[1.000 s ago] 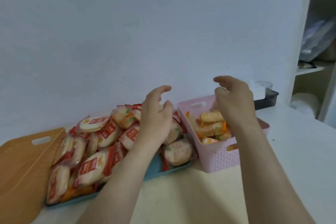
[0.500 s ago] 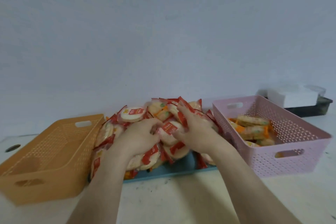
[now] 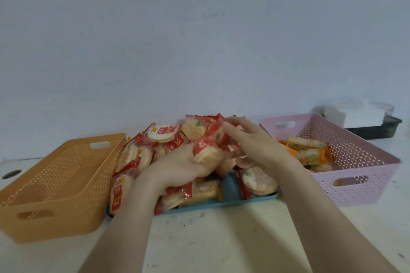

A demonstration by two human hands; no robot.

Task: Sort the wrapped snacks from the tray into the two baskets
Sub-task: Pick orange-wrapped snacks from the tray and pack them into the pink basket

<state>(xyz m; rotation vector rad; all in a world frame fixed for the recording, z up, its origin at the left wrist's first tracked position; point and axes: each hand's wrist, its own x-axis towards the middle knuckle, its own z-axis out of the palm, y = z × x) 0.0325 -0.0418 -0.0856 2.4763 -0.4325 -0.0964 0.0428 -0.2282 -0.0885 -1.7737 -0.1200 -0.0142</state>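
Right now my left hand [image 3: 177, 166] is curling round a red-wrapped cracker [image 3: 207, 154] on the heaped blue tray [image 3: 250, 198]; my right hand [image 3: 255, 142] is lying across the pile [image 3: 159, 137], whether pinching I cannot tell. Tugging could be sending the slick pile sliding into the orange basket [image 3: 62, 184] unsorted.

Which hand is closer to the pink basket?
Right. The right hand rests on the snack pile, just beside the pink basket. The left hand is farther left, over the middle of the tray, holding a red-wrapped snack.
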